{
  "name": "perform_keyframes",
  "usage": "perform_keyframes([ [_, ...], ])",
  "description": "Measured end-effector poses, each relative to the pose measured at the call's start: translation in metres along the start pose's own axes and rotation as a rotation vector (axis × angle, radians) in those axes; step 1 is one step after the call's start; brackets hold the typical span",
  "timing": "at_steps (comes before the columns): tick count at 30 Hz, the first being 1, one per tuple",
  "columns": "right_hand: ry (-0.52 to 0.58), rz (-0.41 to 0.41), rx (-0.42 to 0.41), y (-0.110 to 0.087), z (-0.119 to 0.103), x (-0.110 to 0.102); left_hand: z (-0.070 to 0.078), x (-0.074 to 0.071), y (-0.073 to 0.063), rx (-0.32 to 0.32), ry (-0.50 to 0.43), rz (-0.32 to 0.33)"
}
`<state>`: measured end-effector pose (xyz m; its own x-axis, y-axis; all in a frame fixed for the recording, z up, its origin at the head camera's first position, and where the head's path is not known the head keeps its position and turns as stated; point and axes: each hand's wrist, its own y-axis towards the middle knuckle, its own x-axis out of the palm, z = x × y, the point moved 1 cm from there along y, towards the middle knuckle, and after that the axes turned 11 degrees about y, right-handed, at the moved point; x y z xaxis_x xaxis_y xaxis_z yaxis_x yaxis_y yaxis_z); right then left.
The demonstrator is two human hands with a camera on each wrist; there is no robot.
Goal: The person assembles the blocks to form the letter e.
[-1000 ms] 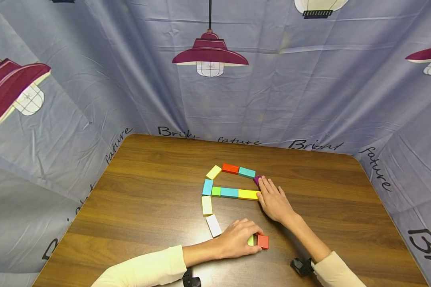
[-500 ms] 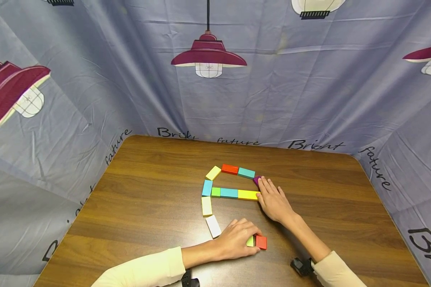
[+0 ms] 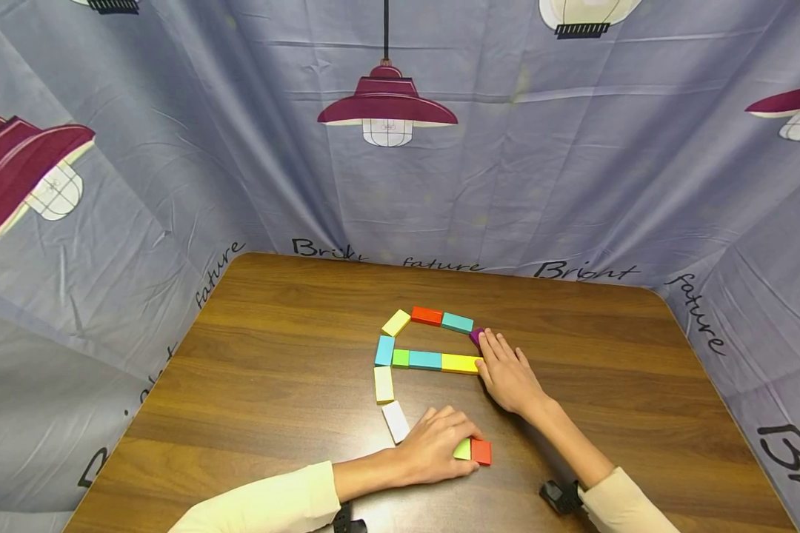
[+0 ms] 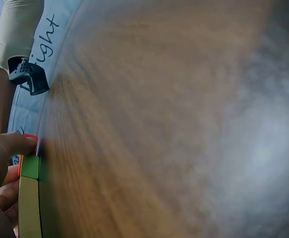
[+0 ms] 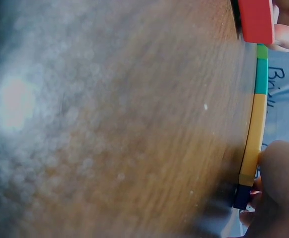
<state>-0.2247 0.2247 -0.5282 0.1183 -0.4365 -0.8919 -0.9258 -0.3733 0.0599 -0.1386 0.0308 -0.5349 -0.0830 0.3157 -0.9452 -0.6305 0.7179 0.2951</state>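
My left hand (image 3: 435,446) reaches over the near row and pinches a red block (image 3: 481,452) between thumb and fingers. The red block lies against a light green block (image 3: 463,449); in the left wrist view a pale block (image 4: 29,206) continues the row, mostly under the hand in the head view. My right hand (image 3: 510,379) lies with fingers straight, its fingertips at a purple block (image 3: 476,337) and its thumb at the end of a yellow block (image 3: 460,363). Part of the purple block is hidden under the fingers.
On the wooden table (image 3: 273,355), blocks form a curve: a teal one (image 3: 457,323), a red one (image 3: 427,315), a pale yellow one (image 3: 396,323), a blue one (image 3: 384,351), a cream one (image 3: 384,385) and a white one (image 3: 396,422). A green block (image 3: 401,359) and blue block (image 3: 425,360) continue the middle row.
My left hand has drawn the red block slightly left, and the gap between it and the light green block has closed. The right hand has stayed in place.
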Motion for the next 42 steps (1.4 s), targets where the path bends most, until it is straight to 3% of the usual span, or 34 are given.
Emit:
perform_keyframes([
  [26,0.004,0.000,0.005,0.002,0.004,0.000,-0.001,0.000,0.001,-0.013,0.048,-0.006],
  [30,0.011,-0.003,0.003,0.002,0.004,0.000,-0.003,-0.004,0.001,-0.026,0.014,-0.012],
  [35,0.015,-0.009,0.004,0.002,0.004,-0.002,-0.015,-0.016,0.002,-0.053,-0.049,-0.003],
  [42,0.017,-0.018,0.004,0.004,0.004,-0.003,-0.049,-0.040,0.004,-0.140,-0.121,0.029],
])
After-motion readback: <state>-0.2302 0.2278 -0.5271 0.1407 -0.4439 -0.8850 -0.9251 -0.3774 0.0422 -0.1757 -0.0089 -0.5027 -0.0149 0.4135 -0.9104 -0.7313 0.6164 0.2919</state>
